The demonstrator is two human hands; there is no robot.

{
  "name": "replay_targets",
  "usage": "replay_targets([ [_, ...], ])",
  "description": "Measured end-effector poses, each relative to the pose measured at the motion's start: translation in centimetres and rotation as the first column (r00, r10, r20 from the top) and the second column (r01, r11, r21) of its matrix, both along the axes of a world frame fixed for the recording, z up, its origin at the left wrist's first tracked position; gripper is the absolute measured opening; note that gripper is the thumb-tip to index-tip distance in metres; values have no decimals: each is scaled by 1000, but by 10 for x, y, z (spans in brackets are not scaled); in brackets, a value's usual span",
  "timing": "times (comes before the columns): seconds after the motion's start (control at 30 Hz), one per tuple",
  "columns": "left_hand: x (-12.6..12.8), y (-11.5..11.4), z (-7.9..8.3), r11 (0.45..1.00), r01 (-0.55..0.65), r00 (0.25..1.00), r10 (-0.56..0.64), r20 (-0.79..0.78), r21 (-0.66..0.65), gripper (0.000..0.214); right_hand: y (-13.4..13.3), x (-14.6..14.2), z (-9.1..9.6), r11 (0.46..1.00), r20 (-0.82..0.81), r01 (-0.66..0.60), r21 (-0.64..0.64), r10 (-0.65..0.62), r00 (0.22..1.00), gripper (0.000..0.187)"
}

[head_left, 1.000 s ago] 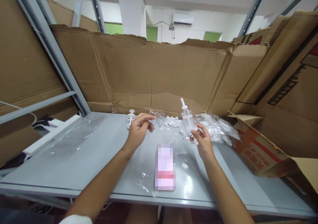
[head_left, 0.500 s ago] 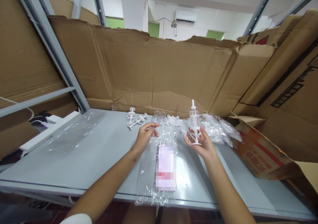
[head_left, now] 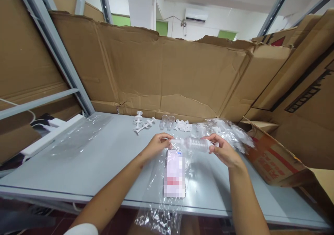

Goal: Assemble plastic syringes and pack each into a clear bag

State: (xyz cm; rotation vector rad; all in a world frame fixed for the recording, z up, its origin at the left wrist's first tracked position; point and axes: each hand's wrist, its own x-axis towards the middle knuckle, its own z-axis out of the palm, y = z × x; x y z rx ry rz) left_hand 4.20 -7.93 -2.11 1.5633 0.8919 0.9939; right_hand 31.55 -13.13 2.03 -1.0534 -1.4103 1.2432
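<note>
A clear plastic syringe (head_left: 198,144) with a ridged barrel and white ends lies level between my two hands above the table. My left hand (head_left: 158,145) pinches its narrow white tip. At the opposite end, the fingers of my right hand (head_left: 223,151) close round the barrel and plunger side, hiding part of the plunger. Just below sits a phone (head_left: 174,174), its screen blurred, on a clear plastic bag (head_left: 153,200) that hangs over the table's front edge. Behind my hands are white plungers (head_left: 145,125), two clear barrels (head_left: 167,122) and a heap of small white parts (head_left: 183,126).
A clear bag of white parts (head_left: 229,132) lies at the back right beside an open cardboard box (head_left: 273,158). Flat plastic film (head_left: 80,137) and a white power strip (head_left: 54,137) are on the left. Cardboard walls (head_left: 167,71) enclose the grey table (head_left: 117,162).
My right hand has tipped the syringe from upright to level, with its tip toward the left. My left hand has moved right and taken hold of the tip.
</note>
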Motion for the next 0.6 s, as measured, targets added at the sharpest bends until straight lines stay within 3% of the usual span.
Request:
replay_targets([
  [0.13, -1, -2, 1, 997, 65, 998, -65, -8, -37, 17, 1, 7, 0, 991, 187, 91, 98, -108, 976, 26],
  [0.27, 1, -6, 4, 993, 113, 992, -110, 65, -37, 20, -1, 10, 2, 982, 152, 155, 109, -171, 973, 33],
  [0.43, 4, -8, 4, 997, 70, 996, -71, 53, 25, 14, -4, 8, 5, 962, 126, 244, 120, -258, 958, 39],
  [0.6, 4, -9, 6, 998, 14, 1000, -15, 12, 56, 17, -7, 4, 8, 950, 118, 247, 193, -273, 955, 45],
])
